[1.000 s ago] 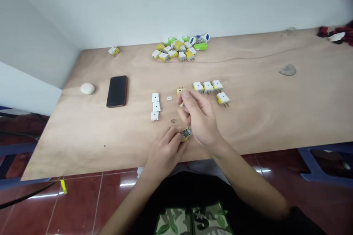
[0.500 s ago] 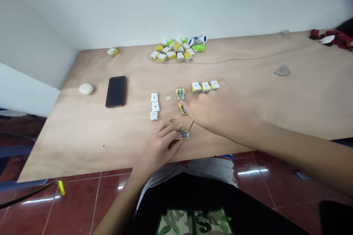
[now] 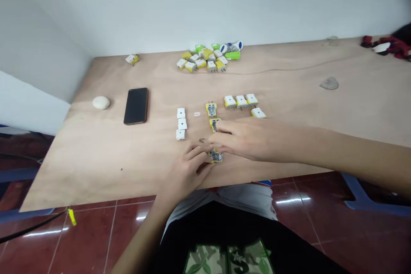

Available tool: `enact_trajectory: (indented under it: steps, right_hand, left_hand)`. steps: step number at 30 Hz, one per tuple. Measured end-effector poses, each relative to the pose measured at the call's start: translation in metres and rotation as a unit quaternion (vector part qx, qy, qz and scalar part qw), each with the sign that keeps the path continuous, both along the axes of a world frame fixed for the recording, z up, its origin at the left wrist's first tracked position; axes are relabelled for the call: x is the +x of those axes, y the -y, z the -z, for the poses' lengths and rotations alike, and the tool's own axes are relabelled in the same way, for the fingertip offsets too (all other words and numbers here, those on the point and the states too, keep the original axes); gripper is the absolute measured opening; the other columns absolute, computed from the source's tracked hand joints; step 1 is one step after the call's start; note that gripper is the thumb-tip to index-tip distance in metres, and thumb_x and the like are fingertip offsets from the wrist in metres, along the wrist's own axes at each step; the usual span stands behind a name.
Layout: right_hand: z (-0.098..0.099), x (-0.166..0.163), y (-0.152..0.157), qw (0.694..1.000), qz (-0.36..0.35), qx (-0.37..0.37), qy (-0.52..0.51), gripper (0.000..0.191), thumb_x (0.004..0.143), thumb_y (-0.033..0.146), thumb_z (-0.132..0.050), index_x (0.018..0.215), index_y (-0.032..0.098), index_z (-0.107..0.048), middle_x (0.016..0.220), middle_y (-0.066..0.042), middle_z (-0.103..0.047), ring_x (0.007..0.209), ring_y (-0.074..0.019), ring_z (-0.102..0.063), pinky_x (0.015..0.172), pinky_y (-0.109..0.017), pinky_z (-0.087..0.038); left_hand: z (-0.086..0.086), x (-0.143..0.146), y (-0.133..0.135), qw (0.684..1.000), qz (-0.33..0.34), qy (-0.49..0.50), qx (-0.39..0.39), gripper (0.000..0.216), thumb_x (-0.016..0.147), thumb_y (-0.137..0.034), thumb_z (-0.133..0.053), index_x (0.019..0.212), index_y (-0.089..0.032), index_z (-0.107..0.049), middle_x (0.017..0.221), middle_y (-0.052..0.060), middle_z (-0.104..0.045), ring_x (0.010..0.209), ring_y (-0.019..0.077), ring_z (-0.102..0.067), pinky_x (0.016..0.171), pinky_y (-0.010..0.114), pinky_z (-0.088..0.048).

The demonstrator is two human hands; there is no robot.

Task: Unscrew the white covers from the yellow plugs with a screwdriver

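At the bottom edge, a black shirt (image 3: 180, 239) with a camouflage-patterned print is cut off by the frame. Above it, near the table's front edge, an open yellow-edged plug half (image 3: 217, 157) is pinned to the wooden table (image 3: 167, 87) by the left hand (image 3: 189, 165), its left end covered by the bent fingers. Over its far side the right hand (image 3: 239, 137) is held with fingers curled; the fingertips are partly hidden, and whether anything is grasped by them cannot be told.

Just beyond the left hand, small dark screws (image 3: 202, 140) are scattered, too tiny to be counted. A second open plug half (image 3: 213, 124) is partly covered by the right hand's fingers; a third (image 3: 211, 110) is left in full view behind it. To the left, three white plug covers (image 3: 182, 124) are lined up, with a small white part (image 3: 197, 114) set beside them, its details unclear. To the right, one closed plug (image 3: 257, 112) is half hidden by the right hand, and three closed plugs (image 3: 241, 101) are ranged behind it.

Farther left, a phone (image 3: 136, 106) is laid face up. By the wall, a pile of plugs (image 3: 205, 55) is heaped, some blocked by others. At far right, a red-and-black item (image 3: 393, 47) is cut off and cannot be identified.
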State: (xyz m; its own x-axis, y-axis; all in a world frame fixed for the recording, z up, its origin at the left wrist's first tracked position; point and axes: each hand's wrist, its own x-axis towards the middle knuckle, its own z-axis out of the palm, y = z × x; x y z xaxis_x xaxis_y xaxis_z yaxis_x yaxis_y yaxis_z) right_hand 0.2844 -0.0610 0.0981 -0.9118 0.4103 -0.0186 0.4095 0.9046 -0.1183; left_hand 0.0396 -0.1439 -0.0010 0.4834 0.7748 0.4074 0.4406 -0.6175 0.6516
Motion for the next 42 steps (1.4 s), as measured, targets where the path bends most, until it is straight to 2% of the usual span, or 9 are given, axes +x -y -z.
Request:
enact_trajectory:
  steps: [5, 7, 11, 17, 24, 27, 30, 35, 42]
  right_hand:
    - [0.004, 0.01, 0.003, 0.994, 0.098, 0.048, 0.027, 0.025, 0.114, 0.024, -0.048, 0.112, 0.016, -0.072, 0.063, -0.004, -0.062, 0.053, -0.0175, -0.041, 0.06, -0.036, -0.016]
    - [-0.002, 0.007, 0.003, 0.997, 0.075, 0.018, 0.02, 0.024, 0.113, 0.023, -0.049, 0.119, 0.017, -0.071, 0.068, -0.003, -0.064, 0.054, -0.0169, -0.042, 0.059, -0.035, -0.016]
    - [-0.011, 0.001, 0.002, 0.999, 0.014, -0.024, 0.019, 0.026, 0.109, 0.012, -0.048, 0.118, 0.016, -0.072, 0.112, -0.012, -0.074, 0.074, -0.0175, -0.06, 0.06, -0.032, -0.027]
    - [-0.007, 0.006, 0.001, 0.988, 0.145, -0.015, 0.051, 0.03, 0.115, 0.032, -0.048, 0.12, 0.017, -0.073, 0.079, -0.007, -0.072, 0.06, -0.0199, -0.055, 0.06, -0.034, -0.024]
    - [-0.016, 0.008, 0.002, 0.989, 0.054, -0.137, -0.027, 0.029, 0.11, 0.018, -0.047, 0.127, 0.018, -0.07, 0.12, -0.012, -0.074, 0.09, -0.0201, -0.07, 0.072, -0.032, -0.042]
    - [-0.011, 0.008, 0.002, 0.988, 0.123, -0.097, 0.004, 0.029, 0.114, 0.027, -0.046, 0.116, 0.016, -0.073, 0.1, -0.011, -0.076, 0.079, -0.0212, -0.066, 0.066, -0.033, -0.036]
    - [-0.01, 0.011, -0.001, 0.977, 0.162, -0.134, 0.029, 0.035, 0.116, 0.036, -0.045, 0.105, 0.019, -0.073, 0.078, -0.005, -0.072, 0.066, -0.0201, -0.06, 0.062, -0.033, -0.03]
    - [-0.018, 0.023, -0.007, 0.97, 0.159, -0.176, -0.054, 0.036, 0.114, 0.036, -0.047, 0.099, 0.019, -0.075, 0.092, -0.008, -0.077, 0.081, -0.0221, -0.066, 0.073, -0.034, -0.04]
    - [-0.006, 0.027, 0.003, 0.973, 0.153, -0.166, -0.057, 0.044, 0.115, 0.038, -0.047, 0.082, 0.019, -0.07, 0.077, -0.006, -0.067, 0.069, -0.0197, -0.056, 0.068, -0.034, -0.036]
  left_hand:
    - [-0.001, 0.002, 0.0, 0.999, -0.011, -0.01, 0.04, 0.012, 0.103, -0.011, -0.072, 0.103, -0.022, -0.067, 0.126, 0.009, -0.079, 0.108, 0.0236, -0.07, 0.095, 0.043, -0.063]
    - [0.0, 0.001, 0.0, 0.999, -0.012, -0.013, 0.044, 0.012, 0.103, -0.011, -0.073, 0.101, -0.021, -0.066, 0.127, 0.009, -0.078, 0.106, 0.0229, -0.069, 0.094, 0.043, -0.062]
    - [0.001, 0.001, 0.001, 0.999, -0.013, -0.012, 0.042, 0.013, 0.103, -0.011, -0.074, 0.1, -0.021, -0.065, 0.129, 0.01, -0.077, 0.108, 0.0229, -0.068, 0.095, 0.043, -0.062]
    - [0.0, 0.001, 0.001, 0.999, -0.017, -0.011, 0.046, 0.012, 0.103, -0.011, -0.073, 0.103, -0.021, -0.066, 0.127, 0.009, -0.078, 0.106, 0.0231, -0.069, 0.094, 0.043, -0.062]
    - [-0.001, 0.001, 0.001, 0.999, -0.016, -0.01, 0.037, 0.011, 0.103, -0.012, -0.073, 0.103, -0.021, -0.067, 0.126, 0.009, -0.077, 0.109, 0.0241, -0.069, 0.095, 0.043, -0.062]
    - [0.0, 0.001, 0.001, 0.999, -0.016, -0.006, 0.036, 0.012, 0.102, -0.012, -0.074, 0.103, -0.021, -0.066, 0.128, 0.01, -0.077, 0.108, 0.0238, -0.069, 0.095, 0.043, -0.062]
    - [0.0, 0.001, 0.0, 0.999, -0.016, -0.007, 0.042, 0.013, 0.102, -0.011, -0.075, 0.104, -0.021, -0.066, 0.129, 0.01, -0.077, 0.109, 0.0239, -0.069, 0.096, 0.043, -0.062]
    - [0.0, 0.0, 0.0, 0.999, -0.034, -0.003, 0.038, 0.013, 0.103, -0.01, -0.073, 0.102, -0.021, -0.066, 0.125, 0.008, -0.077, 0.106, 0.0226, -0.068, 0.095, 0.041, -0.061]
    - [0.003, 0.0, 0.001, 0.998, -0.047, -0.003, 0.036, 0.013, 0.103, -0.012, -0.073, 0.102, -0.021, -0.064, 0.125, 0.009, -0.075, 0.108, 0.0228, -0.066, 0.096, 0.041, -0.06]
